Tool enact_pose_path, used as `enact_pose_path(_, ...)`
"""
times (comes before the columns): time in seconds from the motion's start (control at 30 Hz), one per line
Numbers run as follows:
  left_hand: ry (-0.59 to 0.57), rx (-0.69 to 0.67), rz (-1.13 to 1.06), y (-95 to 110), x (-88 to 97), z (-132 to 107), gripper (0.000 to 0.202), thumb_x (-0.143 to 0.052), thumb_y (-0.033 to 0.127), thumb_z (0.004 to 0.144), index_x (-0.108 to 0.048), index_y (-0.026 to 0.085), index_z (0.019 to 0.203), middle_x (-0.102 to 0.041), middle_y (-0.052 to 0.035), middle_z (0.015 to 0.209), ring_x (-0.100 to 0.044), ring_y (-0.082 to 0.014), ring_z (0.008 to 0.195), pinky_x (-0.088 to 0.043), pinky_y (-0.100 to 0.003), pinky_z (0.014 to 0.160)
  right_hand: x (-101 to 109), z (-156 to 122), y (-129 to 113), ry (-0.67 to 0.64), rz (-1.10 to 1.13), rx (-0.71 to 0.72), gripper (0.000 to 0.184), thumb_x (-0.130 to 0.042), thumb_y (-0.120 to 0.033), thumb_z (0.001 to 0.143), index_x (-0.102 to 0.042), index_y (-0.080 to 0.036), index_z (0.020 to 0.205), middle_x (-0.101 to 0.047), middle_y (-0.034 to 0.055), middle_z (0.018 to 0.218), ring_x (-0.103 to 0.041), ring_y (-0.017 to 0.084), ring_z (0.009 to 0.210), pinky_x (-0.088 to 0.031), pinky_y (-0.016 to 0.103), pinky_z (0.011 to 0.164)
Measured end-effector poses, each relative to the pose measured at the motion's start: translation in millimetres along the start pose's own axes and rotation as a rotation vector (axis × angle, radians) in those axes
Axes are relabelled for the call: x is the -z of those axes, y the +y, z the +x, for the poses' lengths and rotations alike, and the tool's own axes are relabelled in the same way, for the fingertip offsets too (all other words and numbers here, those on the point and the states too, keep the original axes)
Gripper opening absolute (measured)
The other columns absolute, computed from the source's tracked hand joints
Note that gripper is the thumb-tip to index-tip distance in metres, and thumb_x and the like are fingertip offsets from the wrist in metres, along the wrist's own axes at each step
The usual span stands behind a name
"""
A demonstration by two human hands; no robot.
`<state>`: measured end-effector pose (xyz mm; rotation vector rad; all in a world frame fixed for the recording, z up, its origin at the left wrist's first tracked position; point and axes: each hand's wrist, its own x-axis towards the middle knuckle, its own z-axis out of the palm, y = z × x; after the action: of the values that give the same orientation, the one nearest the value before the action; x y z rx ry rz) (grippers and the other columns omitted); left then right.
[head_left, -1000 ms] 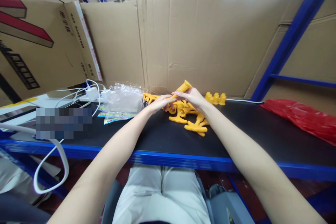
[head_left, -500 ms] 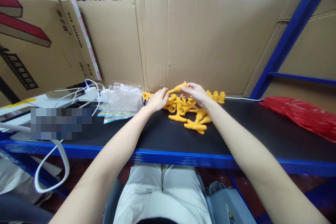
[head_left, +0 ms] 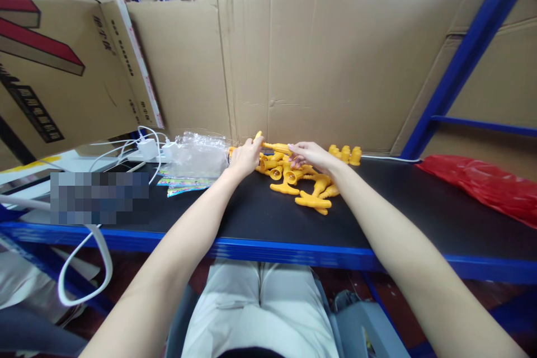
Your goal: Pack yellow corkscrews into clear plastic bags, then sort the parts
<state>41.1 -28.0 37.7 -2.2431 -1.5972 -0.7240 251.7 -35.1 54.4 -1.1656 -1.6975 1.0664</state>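
Note:
My left hand (head_left: 245,158) is closed around the handle end of a yellow T-handled plastic piece (head_left: 277,147); a tip of its crossbar shows above the fingers. The piece lies nearly level between my hands. At its other, wider end, the fingers of my right hand (head_left: 309,155) are closed on it. Just below both hands spreads a pile of similar yellow pieces (head_left: 285,172), some with round, hollow bell-like ends. One T-shaped handle (head_left: 312,200) points toward me at the front of the pile.
Several short yellow caps (head_left: 345,154) stand behind my right wrist. Clear plastic bags (head_left: 197,156) lie left of the pile over colourful printed sheets. White chargers (head_left: 146,148) and cables are farther left. A red plastic bag (head_left: 482,184) sits right. Cardboard (head_left: 335,67) walls the back.
The held piece has turned from a slant, wide end raised, to nearly level. My left hand has shifted slightly left, and the crossbar tip now shows above it. My right hand has lowered a little.

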Motion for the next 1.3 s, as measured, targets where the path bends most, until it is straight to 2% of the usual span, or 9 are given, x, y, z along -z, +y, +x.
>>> enact_pose_path(0.2,0.038,0.003,-0.037,3,0.3,1,0.04,-0.029,0.029,0.094,-0.035,0.025,0.133,-0.055,-0.0106,0.11,-0.061,-0.0234,0.092,-0.045,-0.033,0.076,1,4,2,0.078,-0.065,0.108,0.024,-0.062,-0.037,0.079,-0.05,-0.017,0.082,-0.059,0.0026,0.068,-0.054,0.011,0.058,-0.042,0.025,0.055)
enact_pose_path(0.53,0.058,-0.004,-0.091,1,-0.6,4,0.037,-0.033,0.026,0.093,-0.04,0.023,0.129,-0.058,-0.0112,0.107,-0.06,-0.0233,0.095,-0.044,-0.032,0.077,1,10,7,0.127,-0.161,0.368,0.03,-0.064,-0.04,0.072,-0.044,-0.02,0.084,-0.053,0.0005,0.074,-0.054,0.014,0.065,-0.045,0.032,0.066)
enact_pose_path(0.73,0.075,-0.031,-0.051,1,1.0,0,0.036,-0.032,0.026,0.093,-0.041,0.025,0.128,-0.055,-0.0104,0.106,-0.061,-0.0215,0.088,-0.045,-0.031,0.073,9,-4,-6,0.02,-0.306,0.301,0.04,-0.063,-0.052,0.068,-0.055,-0.017,0.085,-0.06,0.0045,0.08,-0.055,0.016,0.073,-0.044,0.032,0.069)
enact_pose_path(0.93,0.088,-0.102,0.014,7,0.1,-2,0.039,-0.029,0.026,0.094,-0.04,0.027,0.131,-0.052,-0.0106,0.106,-0.061,-0.0184,0.08,-0.046,-0.03,0.07,11,-14,-15,-0.108,-0.469,0.199,0.05,-0.053,-0.061,0.073,-0.063,-0.014,0.086,-0.06,0.0042,0.076,-0.05,0.014,0.066,-0.037,0.028,0.062)
enact_pose_path(1.1,0.115,-0.167,0.058,13,-0.3,-2,0.044,-0.027,0.022,0.093,-0.035,0.031,0.136,-0.05,-0.0096,0.109,-0.061,-0.0169,0.081,-0.047,-0.028,0.069,3,-13,-12,-0.216,-0.458,0.27,0.049,-0.046,-0.061,0.078,-0.061,-0.014,0.077,-0.062,0.0059,0.079,-0.05,0.013,0.068,-0.037,0.027,0.067)
enact_pose_path(1.17,0.107,-0.159,0.056,14,0.6,-2,0.046,-0.027,0.022,0.093,-0.033,0.032,0.137,-0.05,-0.0095,0.11,-0.061,-0.0169,0.081,-0.047,-0.028,0.07,-1,-12,-10,-0.202,-0.462,0.278,0.048,-0.045,-0.06,0.079,-0.059,-0.015,0.074,-0.061,0.0044,0.072,-0.048,0.012,0.062,-0.036,0.026,0.062)
enact_pose_path(1.3,0.079,-0.116,0.016,15,3.8,-2,0.047,-0.029,0.022,0.093,-0.031,0.03,0.138,-0.05,-0.01,0.111,-0.06,-0.0179,0.084,-0.047,-0.029,0.072,-6,-7,-9,-0.082,-0.523,0.305,0.042,-0.048,-0.055,0.079,-0.059,-0.015,0.079,-0.058,0.002,0.067,-0.046,0.012,0.058,-0.035,0.025,0.057)
